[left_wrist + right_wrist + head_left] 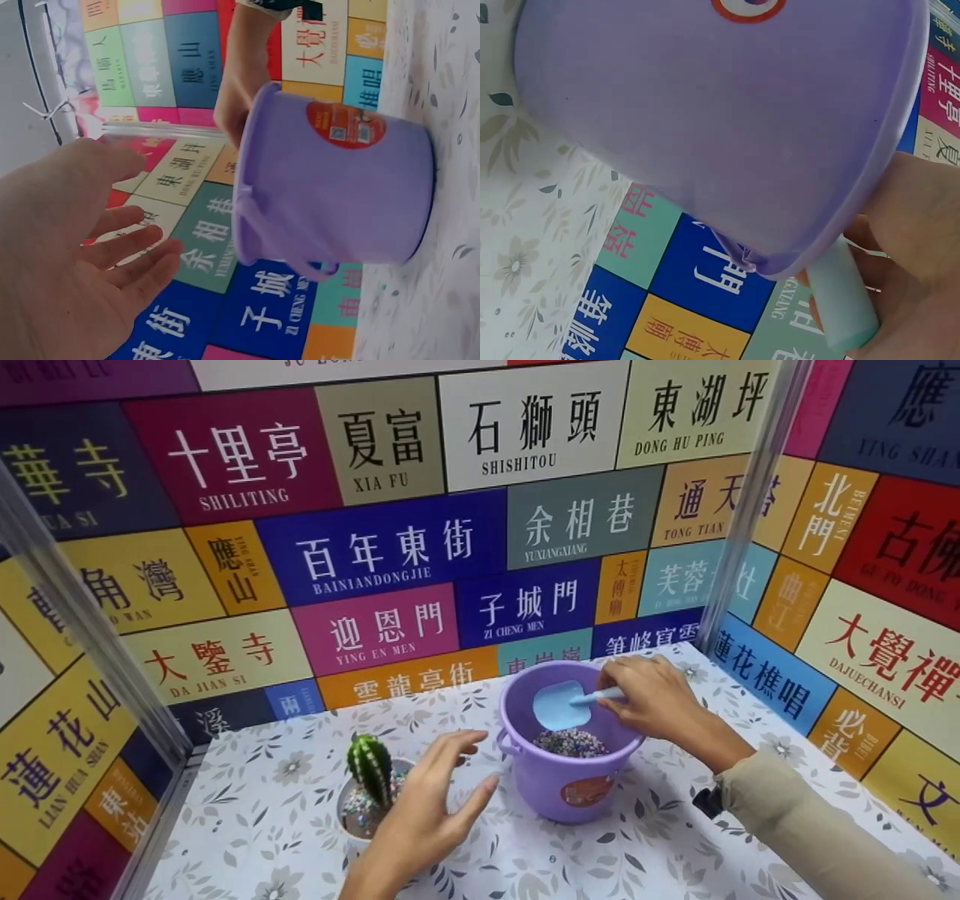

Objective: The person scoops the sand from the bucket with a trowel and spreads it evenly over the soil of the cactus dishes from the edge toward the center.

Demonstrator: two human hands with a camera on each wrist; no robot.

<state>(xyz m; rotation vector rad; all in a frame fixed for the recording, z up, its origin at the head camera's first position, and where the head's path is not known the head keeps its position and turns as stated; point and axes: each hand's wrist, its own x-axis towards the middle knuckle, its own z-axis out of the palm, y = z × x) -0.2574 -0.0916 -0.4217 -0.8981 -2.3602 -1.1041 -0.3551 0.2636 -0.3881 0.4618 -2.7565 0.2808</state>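
At two o'clock on the bucket (536, 780), the right hand (654, 697) pinches the scoop (559, 706) above the gravel (571, 743), but the left hand (429, 810), loosely spread at eight, braces nothing, so hard scraping could tip the bucket, and a swing could bump the cactus (370, 766) at that hand's ten o'clock.

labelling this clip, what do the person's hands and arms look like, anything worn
Neither the left hand nor the right hand wears a glove. On the right, a plain khaki sleeve ends short of the hand, with a small black object at its edge, too unclear to identify. On the left, no sleeve shows.
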